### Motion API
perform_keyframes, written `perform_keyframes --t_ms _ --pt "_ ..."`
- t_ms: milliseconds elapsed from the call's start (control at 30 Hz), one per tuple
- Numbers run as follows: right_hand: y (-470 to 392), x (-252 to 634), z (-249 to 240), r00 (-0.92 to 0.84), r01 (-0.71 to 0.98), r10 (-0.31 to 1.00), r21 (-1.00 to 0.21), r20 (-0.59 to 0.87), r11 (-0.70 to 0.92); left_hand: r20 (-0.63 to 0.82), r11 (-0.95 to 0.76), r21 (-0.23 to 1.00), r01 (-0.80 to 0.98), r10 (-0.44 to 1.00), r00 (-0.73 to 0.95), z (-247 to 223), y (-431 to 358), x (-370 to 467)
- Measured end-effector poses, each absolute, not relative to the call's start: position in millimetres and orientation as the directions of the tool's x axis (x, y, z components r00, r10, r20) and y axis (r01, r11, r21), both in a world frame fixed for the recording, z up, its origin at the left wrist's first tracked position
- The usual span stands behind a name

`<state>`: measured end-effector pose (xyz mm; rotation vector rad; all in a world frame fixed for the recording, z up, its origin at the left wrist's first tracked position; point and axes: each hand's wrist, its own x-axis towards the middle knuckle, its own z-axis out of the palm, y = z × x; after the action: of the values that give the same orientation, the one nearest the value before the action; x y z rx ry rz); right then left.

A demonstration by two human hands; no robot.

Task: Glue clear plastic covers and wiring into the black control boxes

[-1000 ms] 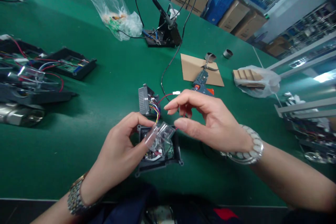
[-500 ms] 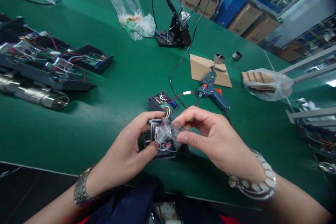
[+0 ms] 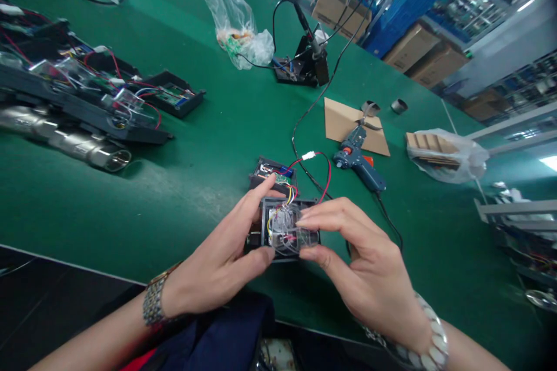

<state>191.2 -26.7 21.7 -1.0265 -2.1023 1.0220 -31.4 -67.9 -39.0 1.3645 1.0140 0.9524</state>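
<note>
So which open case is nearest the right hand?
The near case, clear plastic at its opening, by the right hand; another case lies beyond, other cases farther off.

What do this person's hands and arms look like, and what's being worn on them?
The left hand and right hand wear no visible gloves, and no sleeves show. The left wears a silver-and-gold-toned metal link band; the right, a bracelet of pale, rounded links.

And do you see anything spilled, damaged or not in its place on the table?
Nothing stands out. The dark housing between the left hand and right hand is open with wires exposed, but nothing looks clearly spilled or broken.
</note>
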Motion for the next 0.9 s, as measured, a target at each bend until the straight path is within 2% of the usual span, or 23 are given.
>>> perform_keyframes --t_ms 100,233,567,900 --pt "-29 191 20 -0.558 0.389 0.805 -0.792 0.204 0.470 0.062 -0.109 0.988 0.111 0.929 0.364 -41 -71 -35" --pt "-30 189 18 -0.621 0.389 0.743 -0.726 0.248 0.567 0.154 -0.240 0.937 0.253 0.936 0.318 -45 -70 -31" --pt "-31 187 19 -0.693 0.389 0.674 -0.654 0.256 0.648 0.183 -0.241 0.955 0.174 0.937 0.297 -47 -67 -27" --pt "-19 182 25 -0.812 0.352 0.526 -0.507 0.252 0.787 0.231 -0.290 0.941 0.175 0.927 0.296 -49 -63 -23"
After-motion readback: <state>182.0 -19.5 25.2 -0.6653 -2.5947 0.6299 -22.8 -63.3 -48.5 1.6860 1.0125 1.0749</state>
